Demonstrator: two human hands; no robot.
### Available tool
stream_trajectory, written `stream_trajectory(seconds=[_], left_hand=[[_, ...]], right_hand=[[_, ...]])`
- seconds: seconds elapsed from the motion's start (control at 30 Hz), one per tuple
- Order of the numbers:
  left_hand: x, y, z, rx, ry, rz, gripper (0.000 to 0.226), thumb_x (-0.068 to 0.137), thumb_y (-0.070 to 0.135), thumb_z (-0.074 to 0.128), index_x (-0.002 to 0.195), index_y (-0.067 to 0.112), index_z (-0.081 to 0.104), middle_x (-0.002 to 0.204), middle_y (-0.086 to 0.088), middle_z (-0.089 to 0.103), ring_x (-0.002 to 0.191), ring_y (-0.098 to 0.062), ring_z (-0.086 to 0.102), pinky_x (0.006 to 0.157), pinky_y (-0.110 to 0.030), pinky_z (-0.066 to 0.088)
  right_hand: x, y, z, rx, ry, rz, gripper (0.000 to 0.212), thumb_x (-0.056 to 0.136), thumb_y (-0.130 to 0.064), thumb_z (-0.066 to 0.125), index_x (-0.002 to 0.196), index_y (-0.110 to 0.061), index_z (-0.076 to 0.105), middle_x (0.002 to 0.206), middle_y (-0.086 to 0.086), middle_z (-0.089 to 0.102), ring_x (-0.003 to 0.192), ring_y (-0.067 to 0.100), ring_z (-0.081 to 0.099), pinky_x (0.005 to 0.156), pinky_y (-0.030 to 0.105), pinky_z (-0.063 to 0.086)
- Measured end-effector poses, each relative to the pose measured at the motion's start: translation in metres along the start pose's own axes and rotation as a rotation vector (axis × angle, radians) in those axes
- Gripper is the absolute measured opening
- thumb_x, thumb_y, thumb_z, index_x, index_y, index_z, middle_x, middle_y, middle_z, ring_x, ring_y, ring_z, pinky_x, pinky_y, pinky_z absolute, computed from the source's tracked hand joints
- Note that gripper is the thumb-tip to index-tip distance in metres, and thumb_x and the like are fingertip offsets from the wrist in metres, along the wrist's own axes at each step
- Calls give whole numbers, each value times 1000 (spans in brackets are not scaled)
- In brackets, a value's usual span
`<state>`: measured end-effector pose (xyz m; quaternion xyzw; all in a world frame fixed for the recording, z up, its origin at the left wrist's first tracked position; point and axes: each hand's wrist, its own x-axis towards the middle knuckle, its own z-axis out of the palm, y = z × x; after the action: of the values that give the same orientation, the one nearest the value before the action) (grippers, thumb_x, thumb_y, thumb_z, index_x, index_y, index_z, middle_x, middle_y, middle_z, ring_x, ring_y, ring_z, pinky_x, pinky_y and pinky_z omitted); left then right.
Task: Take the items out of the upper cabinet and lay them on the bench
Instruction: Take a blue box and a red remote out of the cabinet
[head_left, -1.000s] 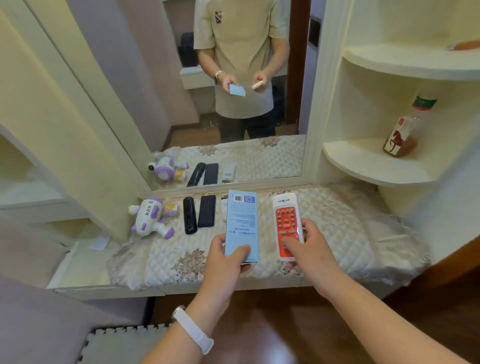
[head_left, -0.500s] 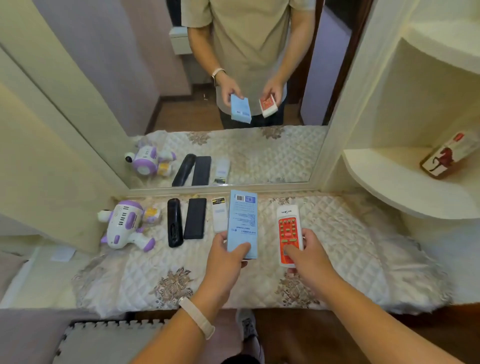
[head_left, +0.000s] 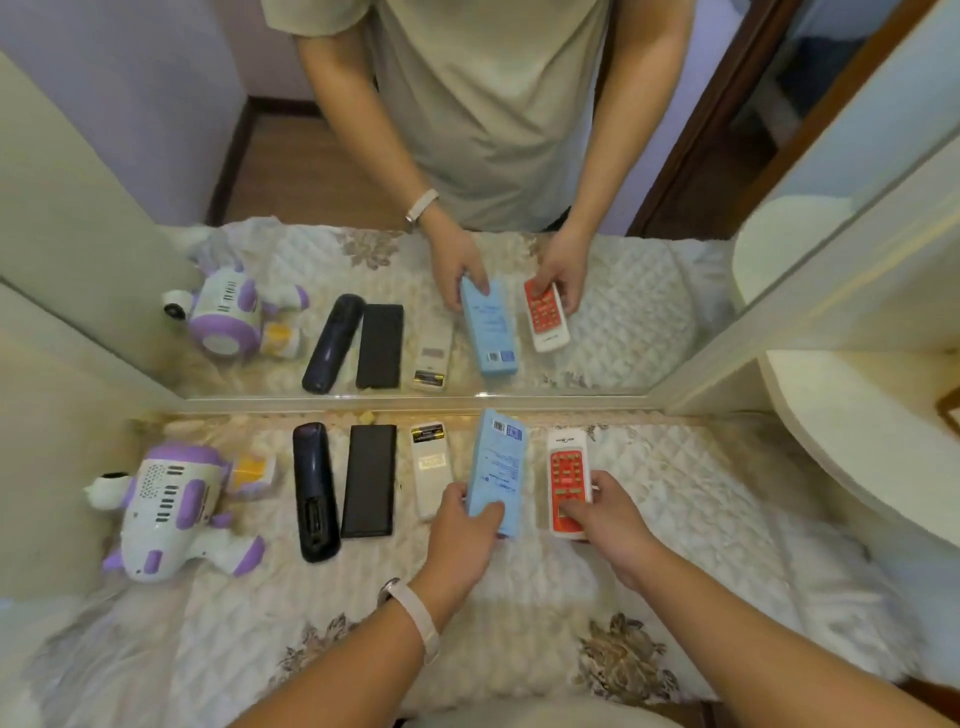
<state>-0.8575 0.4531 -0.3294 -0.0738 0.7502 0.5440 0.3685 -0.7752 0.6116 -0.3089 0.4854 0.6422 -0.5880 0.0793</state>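
Observation:
My left hand (head_left: 464, 525) grips the near end of a light blue box (head_left: 497, 462), held low over the quilted bench cover (head_left: 691, 499) and tilted on its edge. My right hand (head_left: 605, 519) holds the near end of a white remote with a red keypad (head_left: 567, 480), which lies on or just above the cover. To the left, in a row on the bench, lie a white remote (head_left: 430, 467), a flat black remote (head_left: 370, 480), a rounded dark remote (head_left: 314, 488) and a purple-and-white toy (head_left: 171, 509).
A mirror (head_left: 311, 171) stands along the back of the bench and repeats the items and the person. A rounded cream corner shelf (head_left: 862, 447) juts out at the right, above the bench end. A cream side panel (head_left: 47, 467) borders the left.
The view has tilted down and closed in on the bench. Both hands have lowered the blue box and the red-keypad remote toward the cover, right of the row.

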Motion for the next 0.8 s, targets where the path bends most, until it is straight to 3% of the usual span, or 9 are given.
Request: stream_trajectory(seconds=[0.1,0.27,0.4,0.5,0.63,0.8], left_hand=[[21,-4,-5,61,-17,-32,25,92,19,59,114,20,47,115,-1,62,94,-15,66,69,-28,59],[35,-7,-8,212,-40,7,30,92,19,58,119,22,47,110,8,57,91,-10,58,58,-12,43],[30,-13,-7,271,-62,87,47,85,22,60,128,29,43,116,15,58,102,-7,60,71,-17,51],[22,-17,-8,336,-42,161,56,78,31,57,131,36,42,119,11,57,106,-6,60,82,-32,57],[13,-12,-9,528,-2,209,52,87,30,56,136,33,42,121,4,51,98,-14,61,74,-31,52],[-6,-3,-9,625,88,175,50,91,31,54,140,26,43,132,3,51,105,-17,61,77,-28,48]], right_hand=[[18,-11,12,-41,16,10,32,86,-11,66,115,-17,52,105,4,68,89,17,69,72,28,54],[38,-20,28,-96,0,-1,28,86,-9,67,110,-16,53,100,2,69,86,14,69,68,24,53],[48,-13,32,-135,-8,25,29,85,-10,68,109,-18,52,101,3,68,88,17,69,77,33,56],[48,-9,32,-183,-10,32,28,86,-11,66,110,-15,53,97,-1,67,86,14,68,77,31,55],[47,-9,24,-315,-27,-7,29,89,-19,63,116,-16,52,94,-9,62,85,10,64,73,26,48],[41,-15,4,-540,-36,-82,41,90,-27,58,126,-10,50,95,1,61,88,21,63,77,33,48]])
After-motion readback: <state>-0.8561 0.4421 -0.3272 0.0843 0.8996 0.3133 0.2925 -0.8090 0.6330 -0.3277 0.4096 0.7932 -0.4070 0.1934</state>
